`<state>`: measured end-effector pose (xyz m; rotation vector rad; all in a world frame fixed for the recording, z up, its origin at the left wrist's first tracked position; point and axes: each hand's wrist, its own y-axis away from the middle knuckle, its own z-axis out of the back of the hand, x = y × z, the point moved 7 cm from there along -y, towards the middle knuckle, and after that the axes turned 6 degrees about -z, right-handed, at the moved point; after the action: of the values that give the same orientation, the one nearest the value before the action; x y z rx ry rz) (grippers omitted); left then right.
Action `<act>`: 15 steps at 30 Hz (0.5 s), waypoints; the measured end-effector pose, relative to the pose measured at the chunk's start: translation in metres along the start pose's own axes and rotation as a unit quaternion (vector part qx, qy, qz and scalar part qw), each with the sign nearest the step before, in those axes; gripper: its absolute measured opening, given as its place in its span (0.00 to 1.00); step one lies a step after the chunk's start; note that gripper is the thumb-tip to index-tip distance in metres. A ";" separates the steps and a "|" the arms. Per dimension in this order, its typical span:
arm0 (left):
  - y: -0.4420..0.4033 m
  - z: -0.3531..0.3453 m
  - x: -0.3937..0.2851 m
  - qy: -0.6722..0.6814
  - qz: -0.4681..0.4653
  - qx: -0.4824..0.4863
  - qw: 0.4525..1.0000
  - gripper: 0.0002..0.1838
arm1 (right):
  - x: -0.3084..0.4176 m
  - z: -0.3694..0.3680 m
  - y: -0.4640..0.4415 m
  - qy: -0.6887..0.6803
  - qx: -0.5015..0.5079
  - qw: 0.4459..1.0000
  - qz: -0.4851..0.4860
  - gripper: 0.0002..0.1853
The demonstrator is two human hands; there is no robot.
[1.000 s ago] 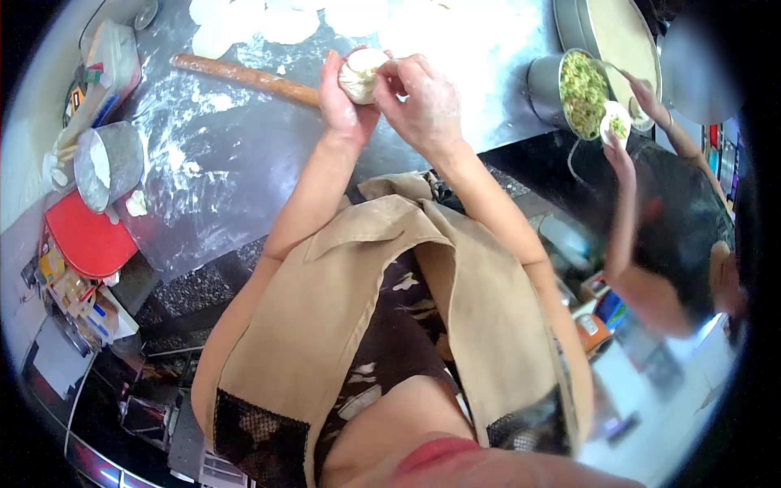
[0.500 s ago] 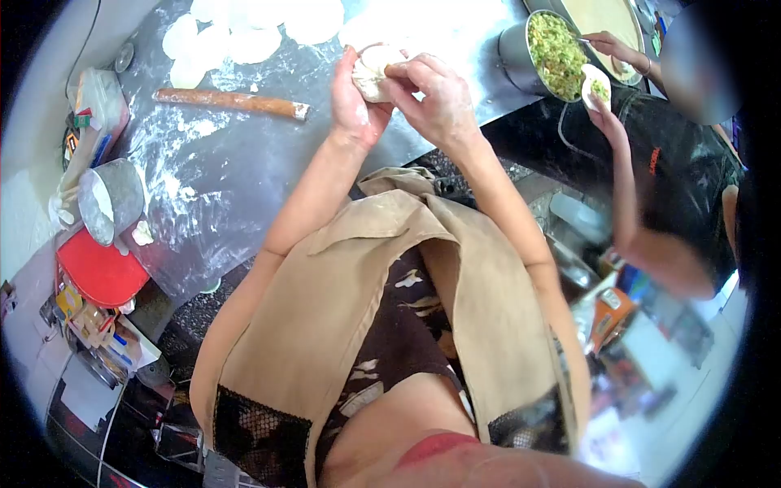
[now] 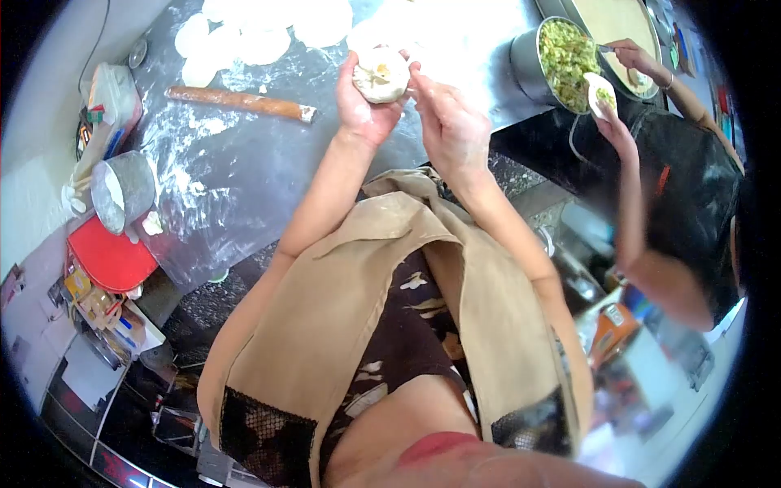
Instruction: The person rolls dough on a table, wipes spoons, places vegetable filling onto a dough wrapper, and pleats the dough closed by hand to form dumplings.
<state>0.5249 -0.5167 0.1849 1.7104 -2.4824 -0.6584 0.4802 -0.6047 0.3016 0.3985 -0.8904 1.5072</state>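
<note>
A round, pleated dough bun (image 3: pixel 381 75) rests in my left hand (image 3: pixel 366 106), whose fingers and thumb wrap its sides. A little filling shows at the bun's top. My right hand (image 3: pixel 453 122) is beside the bun on its right, fingers bent and pressed together near the bun's edge; whether they pinch any dough is too small to tell. Behind and to the left, a wooden rolling pin (image 3: pixel 240 102) lies on the floured metal table (image 3: pixel 236 171). Several flat white dough rounds (image 3: pixel 264 46) lie at the table's far side.
A metal pot of green filling (image 3: pixel 529 69) stands at right. Beside it, a co-worker's hands (image 3: pixel 617 134) hold a filled dough round and a utensil. A metal container of flour (image 3: pixel 122 191), a red lid-like object (image 3: pixel 112 254) and a plastic box (image 3: pixel 116 93) are at left.
My right fingers have moved off the bun's top to its right side, so the pleated top now shows. The view has shifted, and the whole rolling pin is visible, unlike one second ago.
</note>
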 end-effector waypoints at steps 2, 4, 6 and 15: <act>0.000 0.001 0.002 -0.005 0.012 0.001 1.000 0.27 | -0.007 0.006 -0.004 0.010 -0.007 1.000 -0.023 0.24; 0.006 -0.007 0.020 0.069 0.113 0.047 0.990 0.29 | -0.027 -0.014 -0.002 0.006 0.084 0.994 -0.065 0.43; 0.006 0.006 0.045 0.027 0.156 0.039 0.987 0.36 | -0.046 -0.035 0.010 0.000 0.143 0.987 -0.073 0.41; -0.125 0.063 -0.041 -0.755 -0.168 -0.027 0.633 0.23 | -0.193 -0.042 -0.013 0.030 -0.028 0.986 -0.163 0.31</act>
<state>0.6327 -0.4967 0.0894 1.8211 -2.4252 -3.2633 0.5343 -0.7076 0.1412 0.4320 -0.7765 1.1851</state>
